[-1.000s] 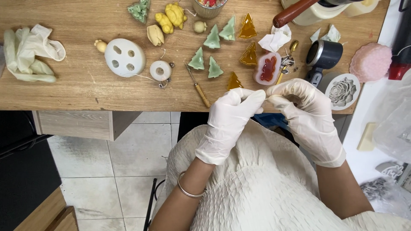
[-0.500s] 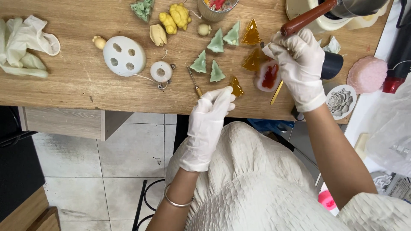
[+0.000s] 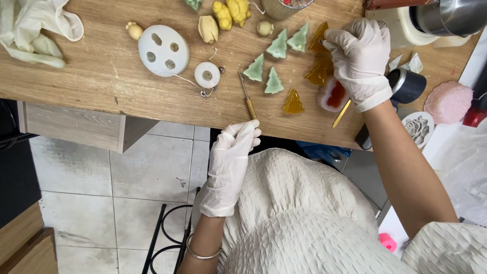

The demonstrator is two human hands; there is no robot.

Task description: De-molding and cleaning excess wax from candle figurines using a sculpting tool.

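Observation:
My right hand [image 3: 360,56], in a white glove, reaches over the wooden table [image 3: 101,86] and pinches the edge of an amber tree-shaped piece [image 3: 317,36]. More amber trees [image 3: 293,103] and several green tree pieces [image 3: 274,81] lie beside it. My left hand [image 3: 231,152], also gloved, rests at the table's near edge with loose fingers holding nothing. Its fingertips are just below the wooden handle of a thin pointed tool [image 3: 247,99].
A round white mould [image 3: 163,50], a small white disc [image 3: 207,74], yellow and cream figures [image 3: 231,10], a red-filled mould [image 3: 332,95], a gold stick [image 3: 341,113] and a black cup [image 3: 406,85] lie on the table. Crumpled gloves [image 3: 35,30] are at the far left.
Both hands were together in front of my body. My right hand has reached up to the amber pieces; my left hand has dropped to the table edge by the tool.

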